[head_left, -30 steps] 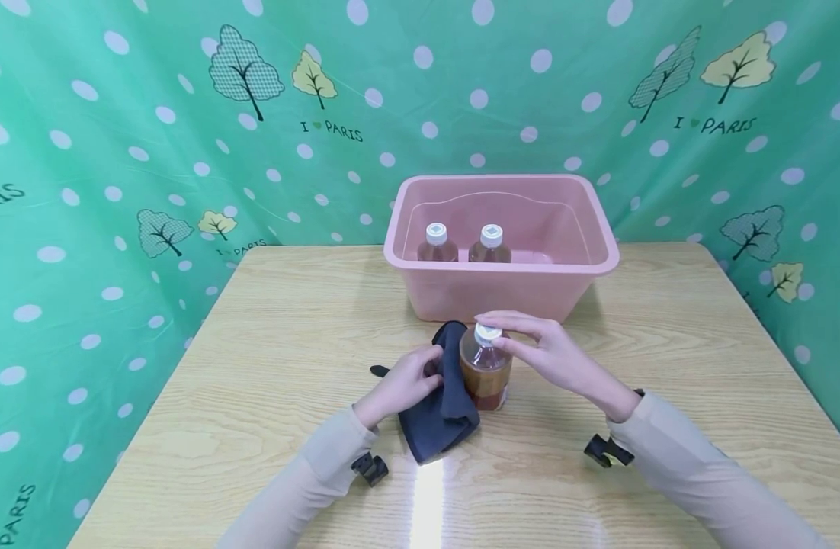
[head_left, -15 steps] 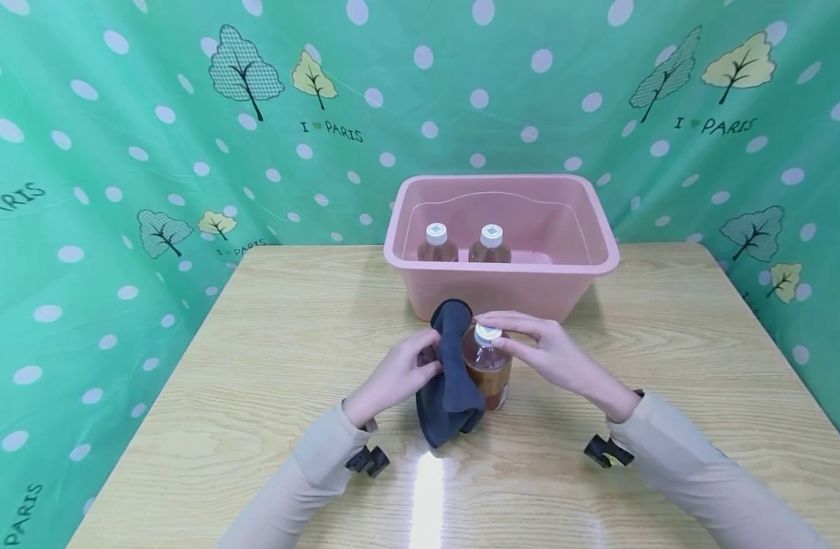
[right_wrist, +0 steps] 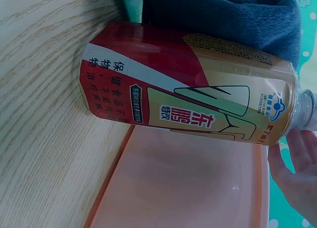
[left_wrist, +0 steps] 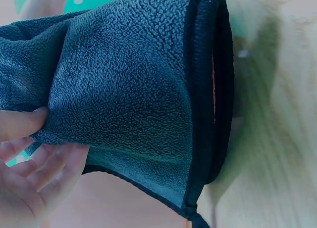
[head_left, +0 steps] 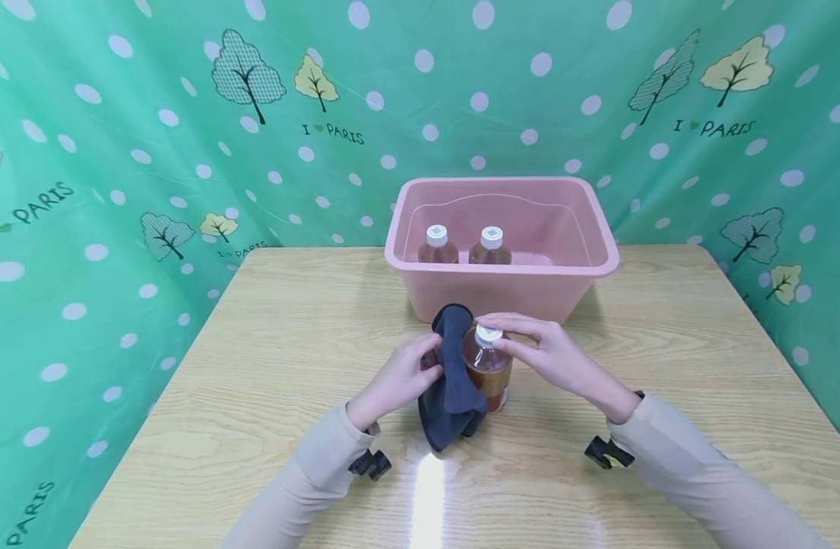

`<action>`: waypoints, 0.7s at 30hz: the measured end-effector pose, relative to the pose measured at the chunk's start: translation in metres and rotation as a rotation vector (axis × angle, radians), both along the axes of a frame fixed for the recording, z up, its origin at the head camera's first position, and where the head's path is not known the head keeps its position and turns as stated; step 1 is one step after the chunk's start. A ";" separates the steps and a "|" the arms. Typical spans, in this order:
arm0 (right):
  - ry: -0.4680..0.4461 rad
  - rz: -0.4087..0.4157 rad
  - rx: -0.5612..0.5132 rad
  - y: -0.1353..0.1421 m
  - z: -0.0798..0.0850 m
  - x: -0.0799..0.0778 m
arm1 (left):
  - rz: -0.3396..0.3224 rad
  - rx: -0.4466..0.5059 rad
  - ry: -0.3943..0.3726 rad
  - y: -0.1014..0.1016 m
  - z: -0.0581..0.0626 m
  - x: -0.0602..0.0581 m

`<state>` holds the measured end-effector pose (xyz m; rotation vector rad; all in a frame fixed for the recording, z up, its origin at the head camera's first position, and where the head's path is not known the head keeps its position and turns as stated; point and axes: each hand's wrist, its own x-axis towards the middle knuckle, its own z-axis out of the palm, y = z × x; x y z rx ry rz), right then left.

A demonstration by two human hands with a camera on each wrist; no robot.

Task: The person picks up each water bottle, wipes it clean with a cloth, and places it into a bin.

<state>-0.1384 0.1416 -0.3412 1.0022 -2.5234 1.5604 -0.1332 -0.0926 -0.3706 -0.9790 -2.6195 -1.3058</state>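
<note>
My left hand (head_left: 399,377) pinches a dark blue-grey cloth (head_left: 454,374) between thumb and fingers. The folded cloth (left_wrist: 124,79) hangs with its black-bound edge, held against the left side of a bottle. That drink bottle (head_left: 494,381) stands upright on the table, with amber showing through its neck and a red and gold label (right_wrist: 178,89) in the right wrist view. From the right, my right hand (head_left: 553,352) holds the bottle by its white cap (head_left: 488,333), fingertips on either side. Part of the bottle's left side is hidden behind the cloth.
A pink plastic bin (head_left: 502,293) stands just behind the bottle. Inside it are two more white-capped bottles, one at the left (head_left: 437,245) and another near the middle (head_left: 491,245). A green patterned curtain (head_left: 420,91) borders the wooden table (head_left: 276,343).
My left hand has moved slightly forward and lifted the cloth, which lay spread on the table and now hangs gathered along the bottle. The right hand and the bottle have stayed put.
</note>
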 end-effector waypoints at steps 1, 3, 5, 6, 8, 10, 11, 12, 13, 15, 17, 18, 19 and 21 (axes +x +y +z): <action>-0.001 -0.001 0.003 0.000 0.000 0.000 | -0.003 -0.004 0.002 0.000 -0.002 0.000; -0.006 0.001 0.006 0.000 -0.001 0.000 | -0.004 -0.010 -0.003 0.001 -0.006 0.000; -0.015 0.001 0.007 0.001 -0.001 0.000 | -0.002 -0.018 -0.006 0.001 -0.011 -0.001; -0.020 0.000 0.008 0.001 -0.001 0.000 | 0.000 -0.023 -0.007 0.001 -0.013 -0.001; -0.029 0.001 0.009 0.001 0.000 0.001 | 0.008 -0.034 -0.010 0.001 -0.017 -0.002; -0.035 0.000 0.013 0.001 0.000 0.001 | 0.010 -0.049 -0.006 0.001 -0.021 -0.003; -0.039 0.001 0.013 0.001 0.000 0.001 | 0.011 -0.056 -0.006 0.001 -0.023 -0.004; -0.043 0.001 0.013 0.001 0.000 0.001 | 0.012 -0.064 -0.006 0.001 -0.025 -0.005; -0.047 0.003 0.013 0.001 0.001 0.001 | 0.011 -0.071 -0.006 0.001 -0.026 -0.006; -0.052 0.005 0.011 0.001 0.000 0.000 | 0.003 -0.080 -0.012 0.001 -0.029 -0.007; -0.057 0.006 0.008 0.001 0.001 0.000 | 0.003 -0.093 -0.018 0.001 -0.032 -0.008; -0.057 0.006 0.007 0.001 0.001 0.000 | 0.002 -0.102 -0.019 0.001 -0.033 -0.009; -0.057 0.006 0.007 0.000 0.001 0.000 | 0.000 -0.109 -0.020 0.000 -0.034 -0.010; -0.053 0.008 0.002 0.000 0.001 0.000 | -0.001 -0.128 -0.028 0.000 -0.037 -0.011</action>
